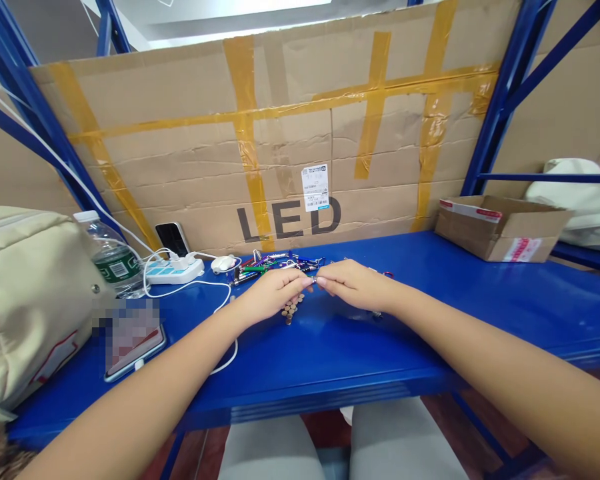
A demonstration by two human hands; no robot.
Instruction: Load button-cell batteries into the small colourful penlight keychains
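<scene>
My left hand (273,293) and my right hand (355,283) meet over the blue table (320,353), fingertips nearly touching. Between them they pinch a small shiny piece (315,280), mostly covered by the fingers; its kind is too small to tell. Just below my left hand lies a little group of small round copper-coloured discs (291,309). Behind both hands is a pile of slim metallic tubes (260,265) in blue, green, red, black and silver, some with clips. Some small dark bits (377,314) lie under my right wrist.
A power strip (175,270) with white cables and a charger (223,264) stands left, near a water bottle (113,257), a phone (135,350) and a beige bag (27,287). An open cardboard box (500,230) sits right. A taped cardboard sheet (290,147) walls the back.
</scene>
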